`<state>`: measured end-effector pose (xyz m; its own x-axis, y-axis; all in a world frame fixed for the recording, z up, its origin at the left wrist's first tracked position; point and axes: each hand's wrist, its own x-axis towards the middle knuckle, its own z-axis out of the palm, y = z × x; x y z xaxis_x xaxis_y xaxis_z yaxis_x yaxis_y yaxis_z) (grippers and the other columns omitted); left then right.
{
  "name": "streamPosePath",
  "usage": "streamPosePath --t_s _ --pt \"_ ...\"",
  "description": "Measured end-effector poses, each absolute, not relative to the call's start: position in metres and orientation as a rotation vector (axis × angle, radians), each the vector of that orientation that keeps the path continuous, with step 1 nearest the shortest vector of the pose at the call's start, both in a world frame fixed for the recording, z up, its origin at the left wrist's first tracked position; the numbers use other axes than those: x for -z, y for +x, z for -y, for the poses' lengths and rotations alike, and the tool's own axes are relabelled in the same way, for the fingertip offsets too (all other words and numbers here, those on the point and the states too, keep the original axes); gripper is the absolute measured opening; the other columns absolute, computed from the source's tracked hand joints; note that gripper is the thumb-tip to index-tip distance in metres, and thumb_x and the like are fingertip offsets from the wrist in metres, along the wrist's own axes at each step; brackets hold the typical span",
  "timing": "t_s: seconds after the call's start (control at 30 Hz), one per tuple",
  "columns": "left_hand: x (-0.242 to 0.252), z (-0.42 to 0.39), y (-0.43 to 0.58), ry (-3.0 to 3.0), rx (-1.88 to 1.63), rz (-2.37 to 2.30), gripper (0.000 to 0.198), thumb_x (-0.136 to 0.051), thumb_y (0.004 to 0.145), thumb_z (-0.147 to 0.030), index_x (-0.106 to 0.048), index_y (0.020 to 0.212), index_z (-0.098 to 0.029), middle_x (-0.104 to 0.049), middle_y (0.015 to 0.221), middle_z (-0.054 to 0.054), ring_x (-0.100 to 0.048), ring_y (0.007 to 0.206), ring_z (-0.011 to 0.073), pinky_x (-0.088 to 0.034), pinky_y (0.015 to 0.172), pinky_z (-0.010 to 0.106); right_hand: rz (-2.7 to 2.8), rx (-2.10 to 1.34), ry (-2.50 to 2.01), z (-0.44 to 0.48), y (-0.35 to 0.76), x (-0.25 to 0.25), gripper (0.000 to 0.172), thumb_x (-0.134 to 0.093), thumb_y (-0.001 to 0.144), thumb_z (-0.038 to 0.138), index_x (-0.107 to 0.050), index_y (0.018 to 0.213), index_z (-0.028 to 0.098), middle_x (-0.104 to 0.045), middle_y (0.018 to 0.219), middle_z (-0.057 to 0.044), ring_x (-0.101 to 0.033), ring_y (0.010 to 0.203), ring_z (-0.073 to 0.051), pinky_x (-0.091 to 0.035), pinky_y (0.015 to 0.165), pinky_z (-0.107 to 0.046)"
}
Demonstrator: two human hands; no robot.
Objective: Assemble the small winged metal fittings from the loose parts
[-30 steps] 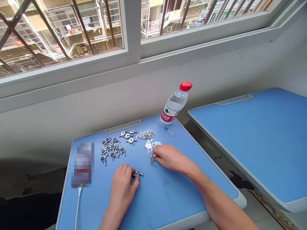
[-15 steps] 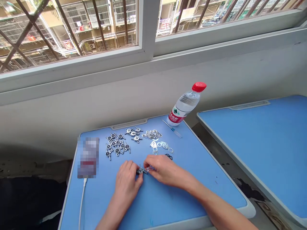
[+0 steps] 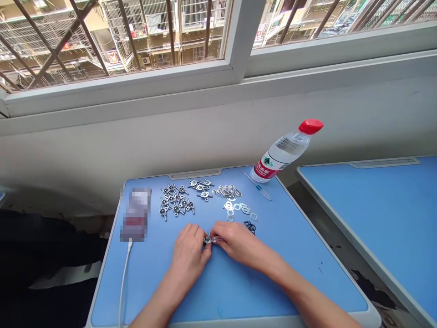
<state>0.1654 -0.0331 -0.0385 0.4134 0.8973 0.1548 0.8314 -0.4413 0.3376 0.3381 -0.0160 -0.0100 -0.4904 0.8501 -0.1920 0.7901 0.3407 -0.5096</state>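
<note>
Pinching a small metal fitting (image 3: pixel 207 238) between both hands, low over the blue desk (image 3: pixel 218 314), with any contact with the desktop hidden by the fingers. Curling the fingers of the left hand (image 3: pixel 189 255) together and clamping them on the fitting. Closing the fingers of the right hand (image 3: pixel 239 243) on a small clear-handled screwdriver (image 3: pixel 216 238), its tip apparently meeting the fitting from 3 o'clock. Judging by the grip, working on a fastener in the fitting, and calling for firm holding and small, steady turns of the driver.

Lying around the hands: at 11 o'clock, winged metal fittings (image 3: pixel 175 200) in a cluster; at 12 o'clock, small metal brackets (image 3: pixel 227 192) and flat metal plates (image 3: pixel 239 209); at 1 o'clock, black rubber rings (image 3: pixel 250 227). Tilting farther out at 1 o'clock, a water bottle (image 3: pixel 282 152) with a red cap, a blue-shafted screwdriver (image 3: pixel 256 186) lying just beside it. Sitting at 10 o'clock, a blurred object (image 3: pixel 135 214) trailing a white cable (image 3: pixel 123 282).
</note>
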Motion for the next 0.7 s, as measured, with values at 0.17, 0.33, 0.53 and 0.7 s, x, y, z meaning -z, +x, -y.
streamPosePath --t_s 0.17,0.33,0.53,0.7 --pt "0.0382 0.0333 0.1652 2.448 -0.447 -1.531 0.012 -0.059 0.078 -0.01 -0.053 0.075 -0.02 -0.061 0.078 0.001 -0.056 0.075 0.0202 -0.043 0.063 0.031 2.418 -0.887 -1.528 0.0136 0.3398 0.0092 0.021 -0.048 0.082 0.002 -0.062 0.079 0.017 -0.066 0.08 -0.003 -0.058 0.07 -0.016 -0.032 0.06 -0.025" --pt "0.0377 0.0329 0.165 2.44 -0.438 -1.523 0.012 -0.061 0.077 -0.01 -0.053 0.075 -0.02 -0.061 0.079 0.001 -0.056 0.076 0.0203 -0.045 0.065 0.032 2.349 -0.944 -1.531 0.0118 0.344 0.0088 0.02 -0.05 0.081 0.002 -0.063 0.082 0.016 -0.067 0.082 -0.004 -0.059 0.073 -0.016 -0.038 0.064 -0.025" --pt "0.0392 0.0339 0.1651 2.452 -0.442 -1.52 0.013 -0.061 0.078 -0.01 -0.053 0.076 -0.02 -0.06 0.08 0.001 -0.056 0.076 0.0205 -0.044 0.065 0.032 2.387 -0.952 -1.518 0.0117 0.3415 0.0107 0.019 -0.05 0.083 0.004 -0.063 0.08 0.017 -0.066 0.082 -0.004 -0.058 0.073 -0.016 -0.038 0.064 -0.025" --pt "0.0394 0.0339 0.1653 2.448 -0.448 -1.515 0.014 -0.06 0.078 -0.009 -0.052 0.075 -0.02 -0.06 0.079 0.001 -0.055 0.075 0.0204 -0.044 0.064 0.032 2.413 -0.928 -1.549 0.0124 0.3382 0.008 0.02 -0.049 0.084 0.004 -0.063 0.078 0.017 -0.066 0.081 -0.004 -0.058 0.073 -0.016 -0.036 0.063 -0.025"
